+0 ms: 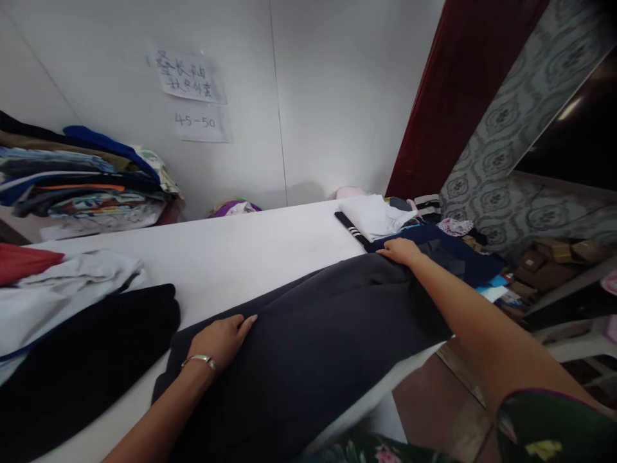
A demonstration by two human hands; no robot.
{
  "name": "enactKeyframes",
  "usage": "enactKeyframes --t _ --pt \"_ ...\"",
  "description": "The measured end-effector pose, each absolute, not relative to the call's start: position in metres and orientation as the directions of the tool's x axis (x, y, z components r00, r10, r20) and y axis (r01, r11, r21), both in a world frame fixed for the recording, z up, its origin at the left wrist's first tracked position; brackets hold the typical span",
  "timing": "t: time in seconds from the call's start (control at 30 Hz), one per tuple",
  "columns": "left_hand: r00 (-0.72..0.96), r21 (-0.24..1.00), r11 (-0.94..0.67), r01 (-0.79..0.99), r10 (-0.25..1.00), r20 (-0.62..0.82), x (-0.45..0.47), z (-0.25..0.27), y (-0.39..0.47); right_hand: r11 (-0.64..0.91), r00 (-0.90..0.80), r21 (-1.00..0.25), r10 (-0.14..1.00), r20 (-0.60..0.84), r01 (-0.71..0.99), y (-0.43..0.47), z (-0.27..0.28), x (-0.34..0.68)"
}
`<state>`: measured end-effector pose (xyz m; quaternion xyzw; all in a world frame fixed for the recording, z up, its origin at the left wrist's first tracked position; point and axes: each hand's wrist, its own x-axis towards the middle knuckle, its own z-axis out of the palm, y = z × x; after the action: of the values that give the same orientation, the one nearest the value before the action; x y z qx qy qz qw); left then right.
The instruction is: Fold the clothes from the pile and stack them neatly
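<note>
Left hand (216, 341) lay on the garment (313, 328), lower centre, most fingers hidden; right hand (401, 250) curled at its far edge. Whether either gripped was unclear. Upper right, the frame cut off a screen (573, 132).

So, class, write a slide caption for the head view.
Left hand and right hand on a dark garment laid along a white table.

a dark red post (457, 96) separates white wall (332, 96) from patterned wallpaper (515, 122).
</note>
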<state>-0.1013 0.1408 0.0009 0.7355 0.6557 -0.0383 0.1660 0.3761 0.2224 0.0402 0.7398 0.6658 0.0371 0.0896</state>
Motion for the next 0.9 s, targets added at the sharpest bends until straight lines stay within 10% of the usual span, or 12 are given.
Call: enactKeyframes --t 0.33,0.53,0.67,0.9 --pt "0.117 0.194 -0.06 0.979 0.948 -0.296 -0.104 -0.012 0.149 -0.088 0.076 0.219 0.995 0.065 0.972 0.234 0.013 0.37" --pt "0.076 0.239 -0.019 0.971 0.97 -0.232 -0.103 -0.017 0.144 -0.125 0.127 -0.024 0.976 0.179 0.992 0.228 0.018 0.377" --pt "0.033 0.285 0.02 0.958 0.983 -0.182 -0.107 -0.018 0.142 0.118 -0.064 -0.129 0.932 0.358 0.985 0.199 0.019 0.341" --pt "-0.041 0.293 0.05 0.955 0.998 -0.036 -0.135 -0.016 0.12 0.517 -0.496 -0.025 0.832 0.249 0.855 0.108 -0.046 0.253"
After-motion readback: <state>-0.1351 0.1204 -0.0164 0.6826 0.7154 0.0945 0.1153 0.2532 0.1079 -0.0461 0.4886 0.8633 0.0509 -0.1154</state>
